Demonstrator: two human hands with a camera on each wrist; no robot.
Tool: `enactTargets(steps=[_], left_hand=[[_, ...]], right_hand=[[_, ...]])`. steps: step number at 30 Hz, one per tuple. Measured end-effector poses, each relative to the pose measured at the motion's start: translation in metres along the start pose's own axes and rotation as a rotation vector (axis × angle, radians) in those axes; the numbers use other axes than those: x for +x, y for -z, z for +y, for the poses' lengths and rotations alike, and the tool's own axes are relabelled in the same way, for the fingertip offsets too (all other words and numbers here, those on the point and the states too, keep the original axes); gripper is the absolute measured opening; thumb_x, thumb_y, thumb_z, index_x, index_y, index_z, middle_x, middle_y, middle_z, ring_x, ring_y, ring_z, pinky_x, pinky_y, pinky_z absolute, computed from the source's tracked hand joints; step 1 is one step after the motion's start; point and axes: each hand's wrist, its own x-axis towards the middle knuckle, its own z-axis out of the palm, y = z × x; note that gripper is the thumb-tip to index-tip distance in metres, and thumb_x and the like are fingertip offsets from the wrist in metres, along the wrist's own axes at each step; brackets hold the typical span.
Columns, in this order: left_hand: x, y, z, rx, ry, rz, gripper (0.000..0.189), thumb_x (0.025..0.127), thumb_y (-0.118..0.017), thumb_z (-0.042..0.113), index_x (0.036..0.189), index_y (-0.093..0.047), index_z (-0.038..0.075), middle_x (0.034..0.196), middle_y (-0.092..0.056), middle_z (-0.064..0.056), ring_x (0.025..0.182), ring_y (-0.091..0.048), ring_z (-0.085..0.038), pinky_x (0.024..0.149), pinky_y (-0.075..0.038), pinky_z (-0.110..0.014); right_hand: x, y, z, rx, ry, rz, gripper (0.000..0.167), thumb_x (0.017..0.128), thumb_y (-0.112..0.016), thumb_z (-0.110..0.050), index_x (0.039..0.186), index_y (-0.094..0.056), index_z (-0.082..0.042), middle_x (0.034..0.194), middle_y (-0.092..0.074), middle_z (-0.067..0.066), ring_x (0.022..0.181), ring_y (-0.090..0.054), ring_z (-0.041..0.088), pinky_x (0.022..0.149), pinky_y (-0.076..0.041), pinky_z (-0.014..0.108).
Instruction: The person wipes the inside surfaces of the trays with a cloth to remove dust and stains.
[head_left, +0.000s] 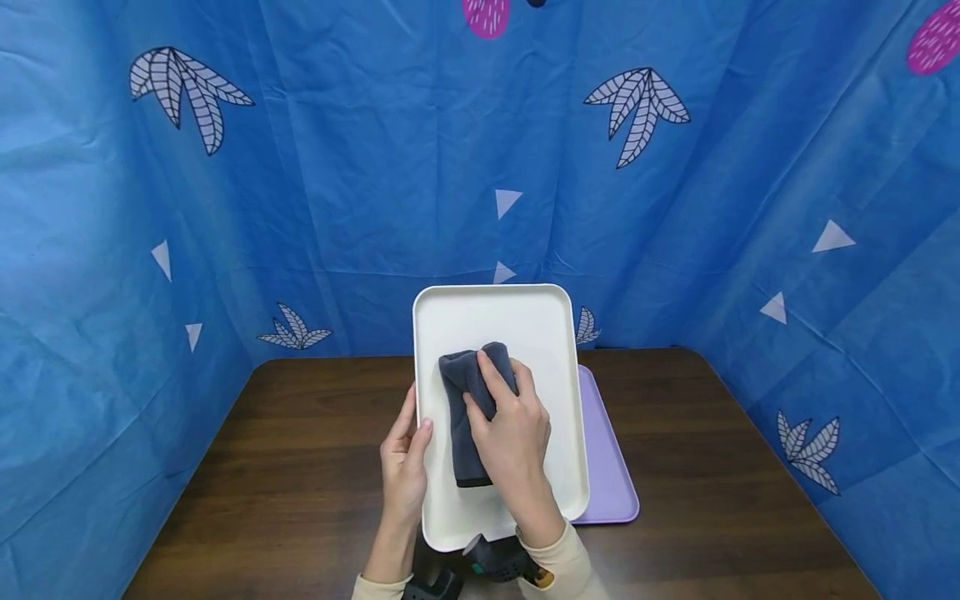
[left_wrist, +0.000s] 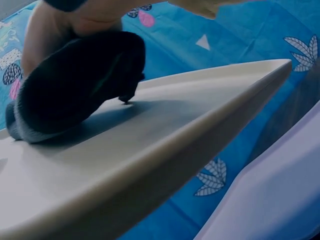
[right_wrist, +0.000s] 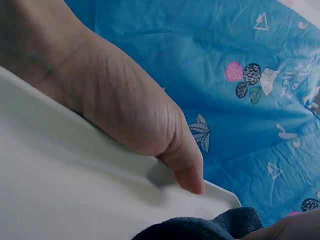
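Observation:
A white rectangular tray [head_left: 502, 317] is held up off the table, its inner face turned toward the head camera. My left hand [head_left: 405, 471] grips its left edge, the thumb over the rim and the other fingers partly hidden behind. In the right wrist view that thumb of the left hand [right_wrist: 145, 120] hooks over the tray's rim. My right hand [head_left: 513, 433] holds a bunched dark grey cloth [head_left: 468, 442] against the tray's inner face. The left wrist view shows the cloth [left_wrist: 80, 85] folded under the right hand, casting a shadow on the tray.
A purple tray [head_left: 609, 467] lies on the brown wooden table [head_left: 315, 475], partly hidden behind the white one. Blue patterned curtains [head_left: 375, 167] enclose the table at the back and sides. Dark wrist devices [head_left: 498, 558] sit at both wrists.

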Motion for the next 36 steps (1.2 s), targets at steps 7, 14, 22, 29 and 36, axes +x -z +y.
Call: enactTargets(steps=[7,14,22,29,36], left_hand=[[-0.001,0.000,-0.001,0.027,-0.013,0.000,0.050,0.101,-0.044,0.000,0.150,-0.031,-0.002,0.151,-0.045,0.008,0.137,-0.043,-0.002,0.105,-0.041,-0.019],[-0.001,0.000,0.000,0.031,0.004,0.004,0.050,0.102,-0.045,0.001,0.150,-0.032,0.000,0.151,-0.045,0.007,0.137,-0.043,-0.003,0.104,-0.042,-0.021],[-0.001,0.000,0.001,0.001,-0.011,0.000,0.050,0.101,-0.044,0.000,0.150,-0.032,-0.001,0.148,-0.049,0.007,0.128,-0.054,-0.007,0.095,-0.050,-0.025],[-0.001,0.001,0.002,0.014,-0.011,0.010,0.050,0.101,-0.045,0.000,0.150,-0.033,-0.001,0.147,-0.050,0.007,0.125,-0.057,-0.007,0.092,-0.052,-0.025],[0.000,0.002,0.003,0.024,-0.003,0.015,0.051,0.101,-0.045,0.000,0.150,-0.033,0.000,0.146,-0.052,0.007,0.119,-0.061,-0.008,0.089,-0.055,-0.026]], right_hand=[[-0.007,-0.004,-0.013,0.012,0.062,-0.045,0.056,0.070,-0.088,-0.010,0.123,-0.069,-0.011,0.115,-0.064,0.018,0.088,-0.071,0.029,0.066,-0.060,0.037],[-0.010,-0.003,-0.012,0.004,0.059,-0.049,0.057,0.070,-0.088,-0.010,0.123,-0.069,-0.013,0.115,-0.064,0.017,0.089,-0.070,0.028,0.067,-0.060,0.037],[-0.011,0.003,-0.002,-0.007,0.039,-0.020,0.057,0.070,-0.088,-0.011,0.124,-0.069,-0.014,0.114,-0.064,0.017,0.088,-0.071,0.029,0.068,-0.060,0.039],[-0.011,0.009,0.009,-0.013,-0.005,-0.003,0.057,0.070,-0.088,-0.011,0.125,-0.069,-0.014,0.116,-0.063,0.018,0.086,-0.071,0.033,0.066,-0.060,0.042],[-0.009,0.017,0.025,-0.009,-0.074,0.029,0.059,0.071,-0.086,-0.009,0.127,-0.067,-0.013,0.118,-0.062,0.020,0.089,-0.069,0.036,0.065,-0.058,0.046]])
